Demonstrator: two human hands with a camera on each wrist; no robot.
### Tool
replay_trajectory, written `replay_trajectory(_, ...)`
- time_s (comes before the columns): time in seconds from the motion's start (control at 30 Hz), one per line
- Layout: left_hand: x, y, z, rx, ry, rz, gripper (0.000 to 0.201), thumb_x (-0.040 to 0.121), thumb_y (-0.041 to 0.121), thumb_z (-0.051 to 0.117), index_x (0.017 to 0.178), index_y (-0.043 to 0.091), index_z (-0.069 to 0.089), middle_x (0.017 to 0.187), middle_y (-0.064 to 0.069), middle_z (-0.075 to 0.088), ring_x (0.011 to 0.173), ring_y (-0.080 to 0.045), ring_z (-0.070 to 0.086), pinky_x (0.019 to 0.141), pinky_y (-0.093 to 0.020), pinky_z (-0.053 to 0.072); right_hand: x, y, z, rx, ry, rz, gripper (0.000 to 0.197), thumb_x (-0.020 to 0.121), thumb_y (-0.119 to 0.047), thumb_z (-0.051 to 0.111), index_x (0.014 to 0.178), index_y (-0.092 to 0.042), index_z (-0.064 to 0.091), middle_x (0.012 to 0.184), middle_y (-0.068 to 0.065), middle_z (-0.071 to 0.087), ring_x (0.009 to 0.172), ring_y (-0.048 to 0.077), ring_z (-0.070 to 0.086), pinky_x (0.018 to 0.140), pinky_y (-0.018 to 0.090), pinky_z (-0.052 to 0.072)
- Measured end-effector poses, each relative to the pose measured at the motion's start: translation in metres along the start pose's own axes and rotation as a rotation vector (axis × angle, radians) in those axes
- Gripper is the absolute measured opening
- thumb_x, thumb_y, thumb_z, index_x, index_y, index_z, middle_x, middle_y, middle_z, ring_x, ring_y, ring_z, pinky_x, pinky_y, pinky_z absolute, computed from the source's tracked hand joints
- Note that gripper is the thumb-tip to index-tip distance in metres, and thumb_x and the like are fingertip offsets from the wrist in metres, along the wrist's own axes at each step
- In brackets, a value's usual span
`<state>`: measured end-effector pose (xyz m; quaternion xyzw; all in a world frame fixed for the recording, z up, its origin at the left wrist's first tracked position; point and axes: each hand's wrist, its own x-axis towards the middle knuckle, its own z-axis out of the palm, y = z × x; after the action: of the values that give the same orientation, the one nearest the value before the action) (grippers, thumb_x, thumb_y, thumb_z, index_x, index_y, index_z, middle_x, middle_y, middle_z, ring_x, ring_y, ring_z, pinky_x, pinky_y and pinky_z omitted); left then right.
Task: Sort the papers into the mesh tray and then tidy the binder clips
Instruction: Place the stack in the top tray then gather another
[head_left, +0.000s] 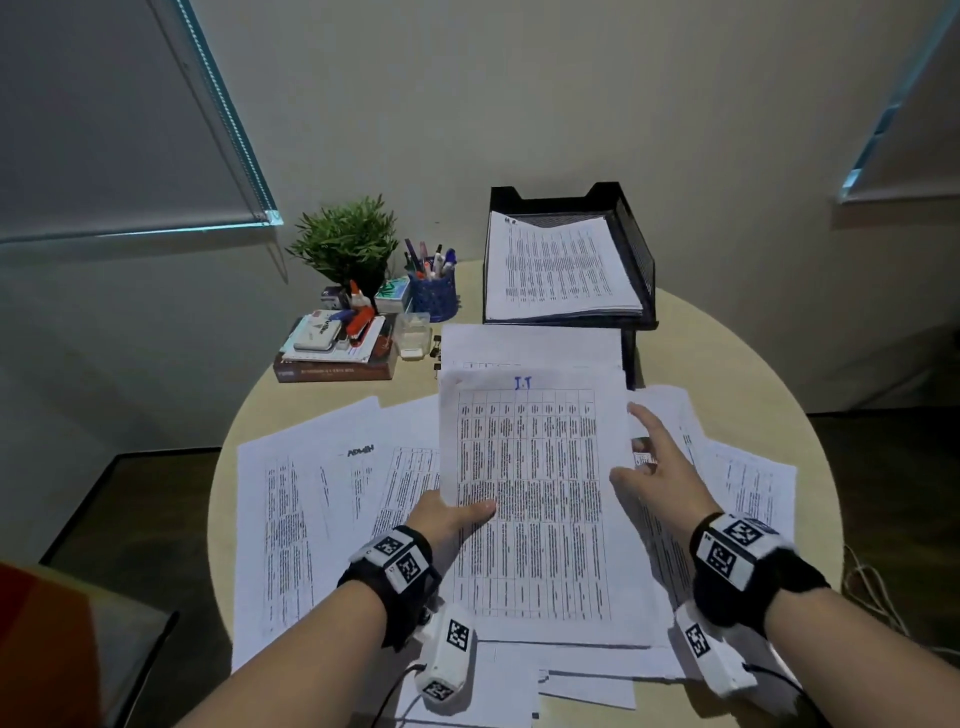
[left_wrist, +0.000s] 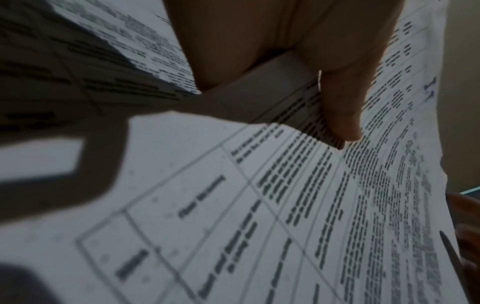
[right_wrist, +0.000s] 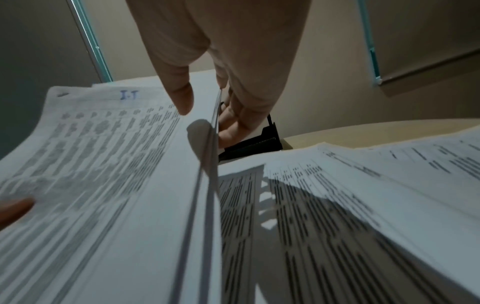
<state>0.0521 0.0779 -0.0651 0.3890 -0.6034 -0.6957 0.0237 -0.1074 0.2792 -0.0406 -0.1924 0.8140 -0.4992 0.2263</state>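
A stack of printed sheets marked "I.T" is lifted over the loose papers that cover the round table. My left hand grips the stack's left edge, thumb on top and fingers underneath. My right hand is at the stack's right edge, fingers straight and spread, thumb hovering just above the top sheet. The black mesh tray stands at the back right and holds a pile of sheets; its lower frame shows past my right fingers. Small black binder clips lie left of the tray.
At the back left stand a potted plant, a blue pen cup, a small clear box, and books topped with a stapler and glue. More loose sheets spread to the right and along the table's near edge.
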Motion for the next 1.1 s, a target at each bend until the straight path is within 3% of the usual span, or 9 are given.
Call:
replay_trajectory(0.17,0.004,-0.002,-0.002,0.066,-0.031,0.013,0.059,0.065,0.037,0.083,0.111,0.008,0.061,0.103,-0.003,0.069,0.104,-0.026,0.061,0.105,-0.045,0.036,0.022,-0.016,-0.016,0.028,0.058,-0.055,0.065,0.086,-0.023,0.066,0.138,-0.044,0.033,0.106,0.002,0.048,0.066,0.018,0.051,0.062,0.026,0.048)
replay_trajectory(0.33,0.022,-0.014,-0.011,0.073,-0.088,-0.01,0.11,0.041,0.052,0.09,0.132,0.009,0.046,0.128,-0.006,0.059,0.122,-0.027,0.053,0.107,-0.05,0.034,0.038,-0.033,-0.035,0.085,0.067,-0.12,0.047,0.083,-0.023,0.07,0.124,-0.036,0.05,0.095,0.003,0.056,0.075,0.019,0.056,0.065,0.03,0.049)
replay_trajectory(0.47,0.001,0.011,0.002,0.042,-0.173,-0.016,0.046,0.073,0.017,0.079,0.113,0.008,0.057,0.105,-0.002,0.067,0.107,-0.02,0.061,0.101,-0.034,0.038,0.045,-0.036,-0.045,0.093,-0.008,-0.124,0.029,0.082,-0.02,0.072,0.109,-0.025,0.061,0.092,0.006,0.063,0.072,0.017,0.058,0.057,0.024,0.046)
replay_trajectory(0.6,0.006,0.008,0.005,0.056,-0.15,-0.014,0.052,0.062,0.032,0.085,0.106,0.018,0.06,0.108,-0.001,0.069,0.107,-0.02,0.06,0.108,-0.045,0.035,0.046,-0.032,-0.047,0.023,0.021,-0.145,0.027,0.077,-0.025,0.076,0.101,-0.024,0.065,0.097,0.003,0.056,0.076,0.013,0.051,0.065,0.02,0.041)
replay_trajectory(0.7,0.013,0.007,0.006,0.059,-0.153,-0.024,0.032,0.07,0.027,0.08,0.095,0.02,0.062,0.101,-0.001,0.069,0.101,-0.018,0.062,0.108,-0.045,0.036,0.04,-0.028,-0.041,-0.065,0.115,-0.2,0.025,0.077,-0.021,0.077,0.097,-0.026,0.063,0.096,-0.003,0.047,0.081,0.007,0.044,0.069,0.014,0.035)
replay_trajectory(0.87,0.025,-0.007,0.004,0.156,-0.083,-0.07,0.11,0.035,0.06,0.086,0.126,0.009,0.052,0.126,-0.009,0.06,0.123,-0.032,0.05,0.106,-0.054,0.035,0.028,-0.002,-0.019,0.184,-0.069,0.044,0.014,0.079,-0.014,0.074,0.088,-0.004,0.07,0.084,0.009,0.07,0.069,0.019,0.064,0.058,0.021,0.048)
replay_trajectory(0.93,0.018,0.001,0.009,0.115,-0.046,-0.097,0.114,0.046,0.053,0.086,0.137,0.003,0.038,0.137,-0.01,0.05,0.128,-0.034,0.043,0.104,-0.053,0.035,0.029,0.013,-0.009,0.25,-0.092,0.129,0.02,0.082,-0.014,0.071,0.093,0.003,0.069,0.087,0.016,0.069,0.076,0.026,0.064,0.068,0.031,0.05)
replay_trajectory(1.0,0.017,0.007,0.013,0.027,0.004,-0.068,0.088,0.067,0.03,0.082,0.136,-0.001,0.037,0.136,-0.006,0.047,0.128,-0.033,0.043,0.106,-0.048,0.033,0.029,0.022,-0.001,0.286,-0.089,0.161,0.027,0.084,-0.019,0.07,0.095,0.005,0.066,0.083,0.017,0.064,0.075,0.025,0.059,0.07,0.036,0.045)
replay_trajectory(1.1,0.023,0.012,0.009,-0.02,0.057,0.045,0.077,0.066,0.009,0.082,0.132,0.006,0.043,0.134,-0.013,0.052,0.12,-0.027,0.051,0.106,-0.044,0.038,0.031,0.024,0.003,0.325,-0.096,0.193,0.025,0.083,-0.022,0.07,0.097,-0.001,0.068,0.088,0.024,0.068,0.078,0.03,0.062,0.078,0.048,0.051)
